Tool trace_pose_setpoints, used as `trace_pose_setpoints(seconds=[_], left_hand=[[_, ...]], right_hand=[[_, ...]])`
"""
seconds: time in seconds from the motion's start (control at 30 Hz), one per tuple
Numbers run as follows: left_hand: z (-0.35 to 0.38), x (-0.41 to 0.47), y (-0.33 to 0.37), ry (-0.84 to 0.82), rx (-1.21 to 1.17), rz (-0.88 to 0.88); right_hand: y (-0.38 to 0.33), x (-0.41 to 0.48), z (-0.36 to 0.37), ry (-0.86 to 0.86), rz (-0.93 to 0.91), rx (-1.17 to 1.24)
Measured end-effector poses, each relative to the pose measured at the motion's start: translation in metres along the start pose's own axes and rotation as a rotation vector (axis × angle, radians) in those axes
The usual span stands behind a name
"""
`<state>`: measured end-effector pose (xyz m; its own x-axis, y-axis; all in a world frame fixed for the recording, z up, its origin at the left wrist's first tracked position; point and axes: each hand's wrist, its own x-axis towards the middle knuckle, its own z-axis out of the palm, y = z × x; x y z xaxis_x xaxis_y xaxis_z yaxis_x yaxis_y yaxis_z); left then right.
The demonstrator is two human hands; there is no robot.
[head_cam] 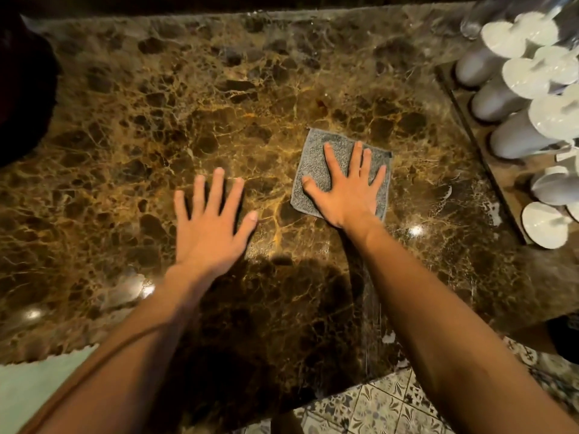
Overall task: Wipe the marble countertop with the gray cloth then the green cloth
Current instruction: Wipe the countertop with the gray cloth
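A square gray cloth [315, 155] lies flat on the brown marble countertop [188, 98], right of centre. My right hand [347, 187] presses flat on the gray cloth with fingers spread, covering its lower right part. My left hand [211, 220] lies flat with fingers apart on the bare marble, a little to the left of the cloth, holding nothing. A pale green cloth [34, 389] lies at the bottom left, by the counter's near edge, partly cut off by the frame.
A wooden tray [501, 173] with several upturned white cups and glasses [513, 139] stands along the right side. A clear glass [473, 17] stands at the back right. A dark object [22, 89] sits at the far left. Patterned floor tiles [385, 405] show below the near edge.
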<state>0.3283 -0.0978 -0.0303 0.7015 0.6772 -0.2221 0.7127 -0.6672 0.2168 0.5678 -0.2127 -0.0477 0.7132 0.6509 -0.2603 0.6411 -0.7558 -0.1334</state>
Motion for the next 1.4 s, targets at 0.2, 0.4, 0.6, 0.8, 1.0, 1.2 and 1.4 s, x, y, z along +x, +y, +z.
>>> trace_pose_setpoints(seconds=[0.2, 0.4, 0.6, 0.8, 1.0, 1.2, 1.4], left_hand=[[0.030, 0.031, 0.075, 0.003, 0.014, 0.042], [0.047, 0.029, 0.069, 0.116, 0.056, 0.090], [0.043, 0.023, 0.073, 0.154, 0.111, 0.085], [0.040, 0.030, 0.074, 0.129, 0.115, 0.068], [0.041, 0.030, 0.073, 0.129, 0.133, 0.076], [0.045, 0.031, 0.070, 0.106, 0.084, 0.079], [0.042, 0.035, 0.071, 0.078, 0.051, 0.048]], right_hand=[[0.004, 0.005, 0.004, 0.036, 0.003, 0.004], [0.008, 0.026, -0.001, 0.036, -0.013, -0.008], [0.009, 0.085, -0.019, 0.039, -0.011, -0.005], [0.005, 0.140, -0.036, 0.045, -0.012, 0.019], [0.009, 0.130, -0.034, 0.047, -0.024, 0.018], [0.021, 0.061, -0.015, 0.037, -0.045, -0.001], [0.036, -0.042, 0.009, 0.051, -0.043, 0.021]])
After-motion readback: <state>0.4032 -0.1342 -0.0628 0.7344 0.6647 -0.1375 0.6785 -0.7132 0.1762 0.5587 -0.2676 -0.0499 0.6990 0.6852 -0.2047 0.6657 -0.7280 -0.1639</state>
